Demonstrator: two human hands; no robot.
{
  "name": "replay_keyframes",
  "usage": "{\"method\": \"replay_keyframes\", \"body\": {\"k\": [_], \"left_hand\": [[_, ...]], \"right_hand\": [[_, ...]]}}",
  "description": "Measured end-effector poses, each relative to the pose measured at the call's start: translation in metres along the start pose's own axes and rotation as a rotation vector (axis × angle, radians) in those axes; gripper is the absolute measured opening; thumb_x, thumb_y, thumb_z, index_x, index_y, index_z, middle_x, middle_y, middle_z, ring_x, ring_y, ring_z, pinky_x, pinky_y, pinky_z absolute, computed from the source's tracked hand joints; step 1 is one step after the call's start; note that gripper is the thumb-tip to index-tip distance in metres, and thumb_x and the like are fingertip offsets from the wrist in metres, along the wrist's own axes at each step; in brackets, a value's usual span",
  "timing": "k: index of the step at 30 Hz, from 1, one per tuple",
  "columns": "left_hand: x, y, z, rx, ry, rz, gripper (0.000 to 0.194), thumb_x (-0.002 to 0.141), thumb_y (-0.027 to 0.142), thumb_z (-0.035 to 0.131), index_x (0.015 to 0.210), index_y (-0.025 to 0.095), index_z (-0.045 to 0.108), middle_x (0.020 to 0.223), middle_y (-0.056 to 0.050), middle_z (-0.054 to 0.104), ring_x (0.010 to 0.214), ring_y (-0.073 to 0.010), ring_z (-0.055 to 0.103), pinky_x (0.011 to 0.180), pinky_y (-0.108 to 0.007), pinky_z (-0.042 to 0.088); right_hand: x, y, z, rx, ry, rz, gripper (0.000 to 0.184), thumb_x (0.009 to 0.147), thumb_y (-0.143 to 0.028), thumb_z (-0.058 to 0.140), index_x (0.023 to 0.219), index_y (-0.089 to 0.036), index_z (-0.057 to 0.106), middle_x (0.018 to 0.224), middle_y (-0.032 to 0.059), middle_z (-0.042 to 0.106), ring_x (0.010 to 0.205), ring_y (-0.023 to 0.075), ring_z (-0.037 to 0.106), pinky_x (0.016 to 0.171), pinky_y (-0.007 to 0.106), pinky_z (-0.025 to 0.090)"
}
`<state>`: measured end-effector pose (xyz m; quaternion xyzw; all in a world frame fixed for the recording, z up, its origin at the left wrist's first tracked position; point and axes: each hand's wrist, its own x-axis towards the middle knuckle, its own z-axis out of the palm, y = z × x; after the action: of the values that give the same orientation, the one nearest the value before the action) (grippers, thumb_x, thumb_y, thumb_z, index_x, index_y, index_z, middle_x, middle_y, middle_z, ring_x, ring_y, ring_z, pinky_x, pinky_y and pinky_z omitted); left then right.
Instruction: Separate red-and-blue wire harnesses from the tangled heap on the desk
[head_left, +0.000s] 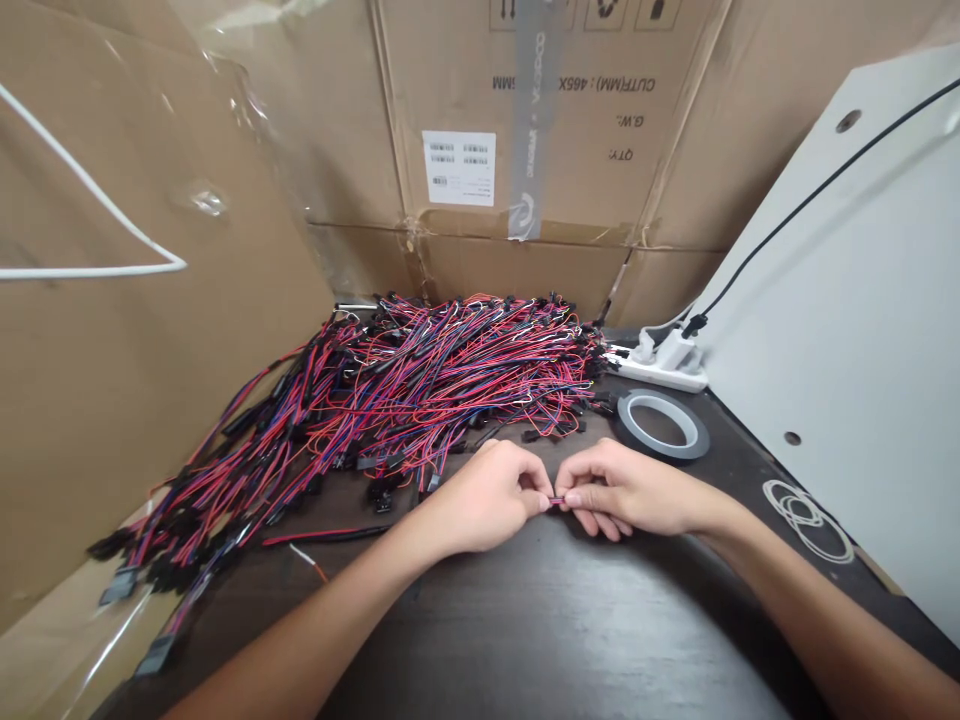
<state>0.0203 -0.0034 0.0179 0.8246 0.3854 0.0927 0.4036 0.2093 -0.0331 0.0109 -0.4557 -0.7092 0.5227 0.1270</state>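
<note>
My left hand [491, 495] and my right hand [630, 490] meet over the dark table [525, 630], fingertips pinched together on a short piece of red wire [556, 501] between them. Both hands are closed in a pinch. Just behind them lies a large heap of red, blue and black wire harnesses [420, 380] with small black connectors, spreading to the left. Nearest my left hand lie loose black connectors [382, 495].
A roll of dark tape [663, 424] lies flat behind my right hand. A white power strip [660, 362] with a plugged black cable sits further back. White rubber bands [808, 518] lie at right. Cardboard boxes [525, 130] wall the back and left; a white panel [862, 330] leans at right.
</note>
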Motion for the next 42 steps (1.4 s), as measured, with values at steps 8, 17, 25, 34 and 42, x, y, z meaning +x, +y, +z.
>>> {"method": "replay_keyframes", "body": {"k": [8, 17, 25, 34, 42], "left_hand": [[0.002, -0.002, 0.004, 0.005, 0.116, -0.013, 0.015, 0.074, 0.014, 0.058, 0.071, 0.014, 0.072, 0.058, 0.001, 0.060, 0.056, -0.0114, 0.049, 0.061, -0.023, 0.038], [0.003, -0.004, 0.001, -0.037, 0.108, -0.070, 0.012, 0.073, 0.019, 0.061, 0.068, 0.013, 0.070, 0.061, -0.001, 0.064, 0.059, -0.0138, 0.054, 0.059, -0.025, 0.039], [0.004, -0.007, 0.001, -0.019, 0.144, -0.093, 0.017, 0.072, 0.028, 0.066, 0.062, 0.014, 0.066, 0.058, -0.001, 0.061, 0.057, -0.0134, 0.051, 0.058, -0.025, 0.036], [0.001, -0.003, -0.004, -0.131, 0.057, -0.088, 0.013, 0.072, 0.017, 0.059, 0.063, 0.013, 0.066, 0.055, 0.003, 0.053, 0.055, -0.0105, 0.044, 0.056, -0.023, 0.034], [0.001, -0.003, -0.004, -0.131, 0.049, -0.096, 0.011, 0.072, 0.017, 0.060, 0.063, 0.013, 0.066, 0.055, 0.002, 0.054, 0.055, -0.0113, 0.046, 0.058, -0.024, 0.036]], "right_hand": [[0.005, -0.002, 0.004, -0.099, 0.158, -0.020, 0.014, 0.081, -0.020, 0.049, 0.070, -0.014, 0.055, 0.056, -0.0031, 0.047, 0.052, 0.0088, 0.038, 0.050, 0.020, 0.030], [0.007, -0.001, 0.010, -0.102, 0.248, -0.040, 0.013, 0.074, -0.019, 0.048, 0.068, -0.014, 0.058, 0.058, -0.0020, 0.048, 0.054, 0.0098, 0.037, 0.052, 0.022, 0.029], [0.009, 0.000, 0.009, -0.054, 0.258, -0.017, 0.018, 0.075, -0.026, 0.051, 0.069, -0.013, 0.061, 0.054, -0.0032, 0.042, 0.051, 0.0089, 0.032, 0.049, 0.022, 0.025], [0.006, 0.007, 0.003, 0.204, 0.176, -0.030, 0.043, 0.091, -0.051, 0.040, 0.105, -0.012, 0.052, 0.049, -0.0064, 0.044, 0.041, 0.0073, 0.036, 0.041, 0.018, 0.024], [-0.003, 0.009, -0.009, 0.421, 0.139, 0.038, 0.069, 0.086, -0.068, 0.040, 0.130, -0.014, 0.040, 0.073, 0.0099, 0.069, 0.051, 0.0151, 0.061, 0.044, 0.023, 0.043]]}}
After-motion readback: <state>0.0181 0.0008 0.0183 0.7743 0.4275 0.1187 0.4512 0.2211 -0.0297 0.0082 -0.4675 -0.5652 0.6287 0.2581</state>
